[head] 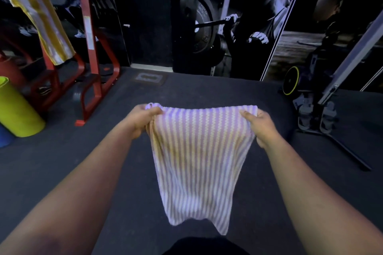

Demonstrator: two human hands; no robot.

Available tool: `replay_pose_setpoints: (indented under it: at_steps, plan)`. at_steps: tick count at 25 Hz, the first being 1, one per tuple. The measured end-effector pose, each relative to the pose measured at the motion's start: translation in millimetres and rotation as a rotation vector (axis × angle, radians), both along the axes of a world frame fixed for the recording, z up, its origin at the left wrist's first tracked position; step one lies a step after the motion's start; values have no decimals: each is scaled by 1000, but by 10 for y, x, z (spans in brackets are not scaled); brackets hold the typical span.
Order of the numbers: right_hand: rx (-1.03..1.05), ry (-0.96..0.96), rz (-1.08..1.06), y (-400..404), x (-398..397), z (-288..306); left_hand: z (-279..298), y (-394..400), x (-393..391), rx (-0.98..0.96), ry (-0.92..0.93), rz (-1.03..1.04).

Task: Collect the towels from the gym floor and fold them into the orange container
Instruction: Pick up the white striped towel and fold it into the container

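Note:
A purple-and-white striped towel (196,161) hangs in front of me above the dark gym floor. My left hand (143,120) grips its top left corner and my right hand (261,126) grips its top right corner, stretching the top edge flat. The lower end hangs loose and uneven. A yellow-and-white striped towel (39,12) is draped over the red rack at the upper left. No orange container shows in this view.
A red steel rack (93,64) stands at the left, with a yellow-green cylinder (16,107) and a blue object (5,138) beside it. Black weight plates (204,27) and a wall poster fill the back. A grey stand with dumbbells (317,116) sits at the right.

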State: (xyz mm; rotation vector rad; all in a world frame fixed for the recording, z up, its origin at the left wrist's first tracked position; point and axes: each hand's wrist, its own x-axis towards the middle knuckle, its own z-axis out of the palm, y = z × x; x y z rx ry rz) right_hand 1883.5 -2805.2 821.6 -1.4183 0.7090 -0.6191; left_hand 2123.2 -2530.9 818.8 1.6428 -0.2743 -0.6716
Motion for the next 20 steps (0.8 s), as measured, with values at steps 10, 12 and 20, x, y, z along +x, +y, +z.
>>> replay_pose_setpoints:
  at_steps: [10,12,20]
  plan:
    - [258,-174,133,-73,-57,-70,-113,26,23,11,-71,-144]
    - [220,-84,308,-126,-85,-69,-71,-16,0,73,-163,-114]
    - [-13,115,89,-205,-62,-207,-45,85,299,364,-537,-142]
